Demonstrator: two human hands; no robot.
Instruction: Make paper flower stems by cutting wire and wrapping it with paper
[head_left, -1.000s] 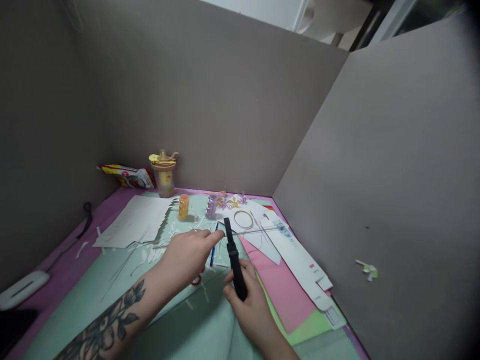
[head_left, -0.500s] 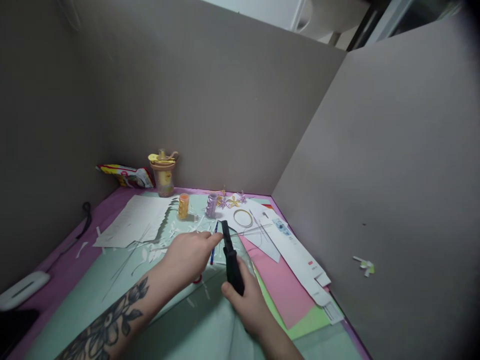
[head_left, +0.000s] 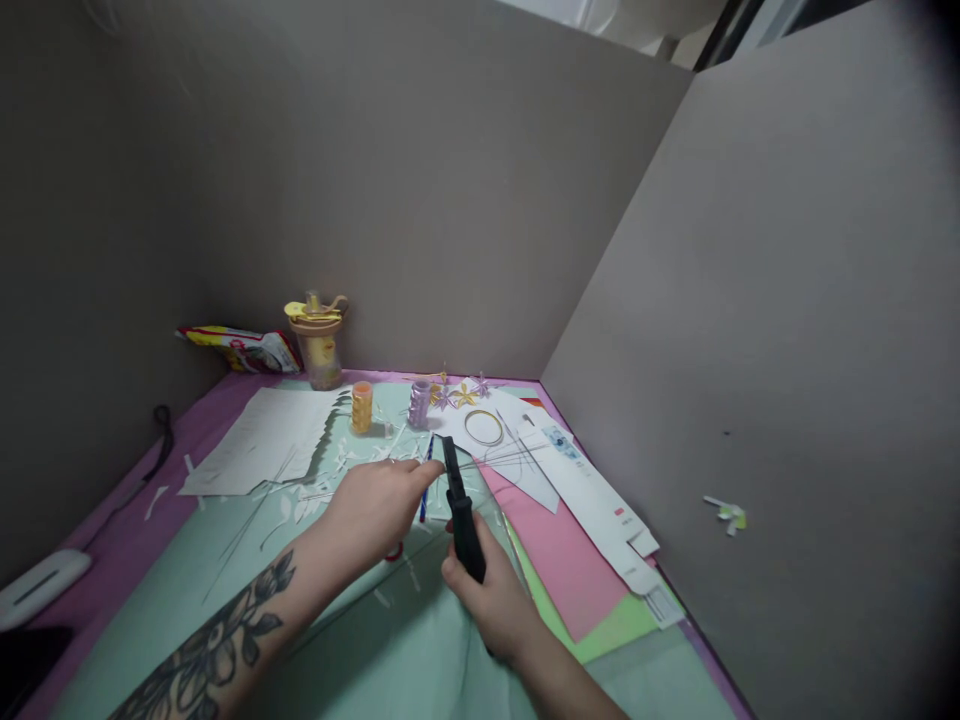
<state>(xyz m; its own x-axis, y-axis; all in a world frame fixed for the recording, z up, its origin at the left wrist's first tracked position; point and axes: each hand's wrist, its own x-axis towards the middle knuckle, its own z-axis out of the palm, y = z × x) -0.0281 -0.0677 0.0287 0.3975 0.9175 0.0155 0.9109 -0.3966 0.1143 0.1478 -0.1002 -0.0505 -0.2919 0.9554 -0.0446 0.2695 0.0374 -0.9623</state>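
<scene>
- The fingers of my left hand [head_left: 382, 500] are pressed together, palm down, beside the tool's head. In my judgement they pinch one end of the thin wires [head_left: 510, 452], to keep them from turning; the pinch itself is too small to confirm.
- My right hand [head_left: 491, 590] is wrapped around the handle of a black hand tool [head_left: 466, 540], perhaps pliers. I hold it low, I believe, for more leverage and to leave its head visible.
- The tool's head stands just right of my left fingertips, and the wires run out beyond it to the right, over the papers. Their far length seems to be left loose so that it does not crowd my fingers.
- Beyond my fingertips, to the right, a golden ring [head_left: 484, 427] lies flat on white paper, with purple and yellow flowers [head_left: 465, 396] behind it, probably apart from the work for safety.
- The orange jar [head_left: 361, 407] and the purple jar [head_left: 418, 404] stand upright, farther than my left fingers, which leaves space for my wrists.
- A blue pen [head_left: 430, 478] lies partly behind my left fingers.
</scene>
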